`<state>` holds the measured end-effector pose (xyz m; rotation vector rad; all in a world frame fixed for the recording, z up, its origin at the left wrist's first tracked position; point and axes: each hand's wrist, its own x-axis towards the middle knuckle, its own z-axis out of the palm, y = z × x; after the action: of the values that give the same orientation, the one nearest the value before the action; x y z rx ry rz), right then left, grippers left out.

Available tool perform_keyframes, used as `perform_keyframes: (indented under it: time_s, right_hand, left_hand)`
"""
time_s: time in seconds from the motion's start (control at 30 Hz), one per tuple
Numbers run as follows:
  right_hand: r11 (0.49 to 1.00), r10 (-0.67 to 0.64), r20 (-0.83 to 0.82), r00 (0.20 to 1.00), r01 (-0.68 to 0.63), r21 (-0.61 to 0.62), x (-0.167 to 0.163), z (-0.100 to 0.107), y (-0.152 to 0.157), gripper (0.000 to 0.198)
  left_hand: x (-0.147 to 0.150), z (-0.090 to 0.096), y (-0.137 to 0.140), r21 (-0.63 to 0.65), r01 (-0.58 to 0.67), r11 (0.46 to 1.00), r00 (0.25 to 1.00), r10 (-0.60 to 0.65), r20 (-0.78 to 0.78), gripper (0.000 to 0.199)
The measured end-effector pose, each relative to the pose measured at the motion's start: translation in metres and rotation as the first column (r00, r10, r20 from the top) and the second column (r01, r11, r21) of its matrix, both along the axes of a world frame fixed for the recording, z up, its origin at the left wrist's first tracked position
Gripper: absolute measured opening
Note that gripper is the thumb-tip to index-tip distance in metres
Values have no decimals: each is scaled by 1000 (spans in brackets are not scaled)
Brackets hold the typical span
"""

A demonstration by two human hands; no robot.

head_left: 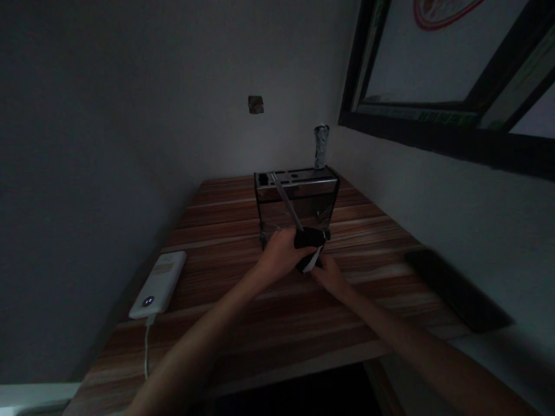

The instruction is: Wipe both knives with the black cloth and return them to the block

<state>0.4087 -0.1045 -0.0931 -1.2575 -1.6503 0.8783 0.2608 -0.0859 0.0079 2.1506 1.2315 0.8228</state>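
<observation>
My left hand (280, 251) is closed on a black, cloth-like piece (310, 237) with a white strip on it. A long, thin metal rod or blade (287, 199) runs from this piece up and leftward to the top of a slotted rack (303, 184); whether its tip enters a slot, I cannot tell. Below and to the right, my right hand (330, 274) grips the lower end of the same black piece, its fingertips partly hidden. The rack has a dark frame, see-through panels and holes along its top. A grey patterned handle-like thing (321, 147) stands upright at its right end.
On the left of the wood-grain table (208, 231) lies a white power bank (160, 283) with a white cable (146, 349). A dark flat object (457, 289) rests at the right by the wall. A dark window frame (411, 138) juts in above it.
</observation>
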Motion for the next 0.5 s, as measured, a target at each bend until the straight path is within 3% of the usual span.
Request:
perform_keyframes:
  time_s: [0.13, 0.3, 0.5]
  right_hand:
    - [1000, -25, -14, 1000, 25, 0, -1, 0, 0, 25]
    - [1000, 1, 30, 1000, -1, 17, -1, 0, 0, 31]
    - [999, -9, 67, 998, 6, 52, -2, -1, -1, 33]
  left_hand:
    - [-8, 15, 1, 5, 5, 1000, 998, -6, 70, 20]
    - [-24, 38, 4, -5, -78, 997, 991, 78, 109, 22]
    - [-48, 61, 4, 33, -113, 993, 955, 99, 280, 27]
